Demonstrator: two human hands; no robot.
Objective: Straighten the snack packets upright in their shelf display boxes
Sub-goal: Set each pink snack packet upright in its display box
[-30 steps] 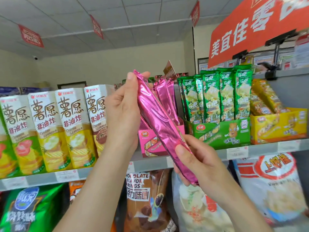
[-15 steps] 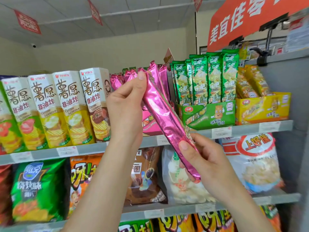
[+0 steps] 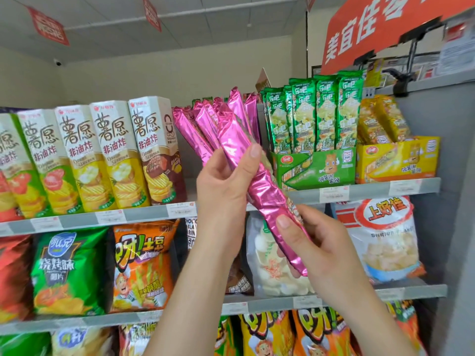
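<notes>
A long pink foil snack packet [image 3: 264, 187] slants in front of the shelf, top end up left, bottom end down right. My left hand [image 3: 226, 186] grips its upper half, thumb across the front. My right hand [image 3: 316, 242] holds its lower end, thumb on the foil. Behind it, several more pink packets [image 3: 203, 127] lean at mixed angles on the upper shelf; their box is hidden by my hands. To the right, green packets [image 3: 316, 114] stand upright in a green display box [image 3: 326, 167], and yellow packets [image 3: 383, 119] lean in a yellow display box [image 3: 395, 160].
Tall chip cartons [image 3: 108, 152] line the upper shelf on the left. The shelf rail [image 3: 144, 214] carries price tags. Bagged snacks [image 3: 141, 265] and a shrimp chip bag [image 3: 385, 237] fill the lower shelf. A grey side panel [image 3: 457, 201] closes the right end.
The view has tilted down, so the shelves sit higher in frame. Both hands have kept hold of the pink packet, which has drawn closer to the other pink packets.
</notes>
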